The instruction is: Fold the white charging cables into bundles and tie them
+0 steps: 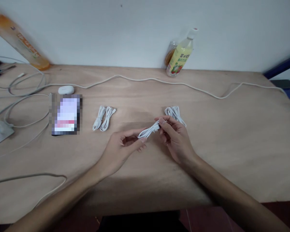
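Between my two hands, a little above the wooden table (232,135), is a bundled white cable (148,131), coiled and tied at its middle. My left hand (122,145) pinches its left end between thumb and fingers. At its right end, by a plug, my right hand (175,137) is closed on the same cable. Behind the right hand lie more bundled white cables (175,113), partly hidden by the fingers. Two other bundled cables (102,118) rest side by side, left of centre.
A phone (67,112) and a white earbud case (66,90) lie on the left among loose cables (26,93). Against the wall stand an orange bottle (21,43) and a yellow drink bottle (181,56). One long white cable (154,79) crosses the back of the table.
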`<state>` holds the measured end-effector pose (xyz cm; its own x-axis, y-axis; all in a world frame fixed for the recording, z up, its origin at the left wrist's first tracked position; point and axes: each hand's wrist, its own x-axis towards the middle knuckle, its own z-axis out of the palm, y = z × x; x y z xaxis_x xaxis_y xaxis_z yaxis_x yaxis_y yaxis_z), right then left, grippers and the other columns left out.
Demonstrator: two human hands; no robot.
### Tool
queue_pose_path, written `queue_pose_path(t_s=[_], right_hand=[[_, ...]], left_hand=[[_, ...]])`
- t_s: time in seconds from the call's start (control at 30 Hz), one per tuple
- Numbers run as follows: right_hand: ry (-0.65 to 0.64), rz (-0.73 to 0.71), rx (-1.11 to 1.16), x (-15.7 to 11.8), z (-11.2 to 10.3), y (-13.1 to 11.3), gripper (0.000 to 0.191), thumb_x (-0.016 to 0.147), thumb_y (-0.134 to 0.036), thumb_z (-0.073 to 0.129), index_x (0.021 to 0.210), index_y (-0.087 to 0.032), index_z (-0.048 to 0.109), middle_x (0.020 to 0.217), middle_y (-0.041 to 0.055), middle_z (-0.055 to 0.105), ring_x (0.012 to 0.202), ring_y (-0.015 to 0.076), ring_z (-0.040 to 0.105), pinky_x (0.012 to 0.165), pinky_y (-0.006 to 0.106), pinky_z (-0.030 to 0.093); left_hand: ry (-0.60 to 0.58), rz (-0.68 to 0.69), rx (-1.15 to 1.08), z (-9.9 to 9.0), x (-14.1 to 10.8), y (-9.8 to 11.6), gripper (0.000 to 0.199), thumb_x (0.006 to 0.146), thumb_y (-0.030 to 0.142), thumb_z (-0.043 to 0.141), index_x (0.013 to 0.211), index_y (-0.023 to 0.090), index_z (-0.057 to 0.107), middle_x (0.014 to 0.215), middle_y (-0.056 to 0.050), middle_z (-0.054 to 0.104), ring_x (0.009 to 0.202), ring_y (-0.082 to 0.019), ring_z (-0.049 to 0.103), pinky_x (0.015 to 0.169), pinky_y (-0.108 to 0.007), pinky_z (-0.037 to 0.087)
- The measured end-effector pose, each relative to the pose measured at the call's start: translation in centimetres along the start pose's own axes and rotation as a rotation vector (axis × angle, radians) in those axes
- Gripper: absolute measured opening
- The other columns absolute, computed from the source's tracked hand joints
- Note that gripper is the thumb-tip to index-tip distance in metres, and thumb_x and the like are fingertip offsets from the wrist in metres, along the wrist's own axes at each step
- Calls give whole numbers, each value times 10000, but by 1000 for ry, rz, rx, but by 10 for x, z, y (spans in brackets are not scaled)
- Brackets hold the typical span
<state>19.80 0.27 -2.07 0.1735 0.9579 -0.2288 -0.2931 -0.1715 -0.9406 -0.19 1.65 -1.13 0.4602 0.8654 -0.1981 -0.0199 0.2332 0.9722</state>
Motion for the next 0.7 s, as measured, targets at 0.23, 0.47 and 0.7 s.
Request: queue_pose_path(t_s=[0.23,0.47,0.7], right_hand=[[-43,44,54,0,-1,-3,424,777,-560,922,1016,-221,834,675,-58,610,499,71,421,415,210,289],[-86,54,41,-1,-2,-1,375,837,-529,849,1061,-229,838,691,-48,629,506,88,446,423,228,302],[-104,46,35,-1,-1,-4,350,825,-541,864,992,-239,808,641,-58,591,517,97,453,434,218,308]], left_hand=[[77,20,49,2,-1,1,294,883,324,860,1142,186,880,850,-30,837,737,-163,720,709,-277,610],[30,7,34,-4,2,-2,409,971,367,790,1312,143,816,950,-73,854,728,-169,748,682,-285,627],[27,13,48,-1,-2,1,400,943,343,828,1301,165,826,940,-59,854,769,-174,759,708,-280,626]])
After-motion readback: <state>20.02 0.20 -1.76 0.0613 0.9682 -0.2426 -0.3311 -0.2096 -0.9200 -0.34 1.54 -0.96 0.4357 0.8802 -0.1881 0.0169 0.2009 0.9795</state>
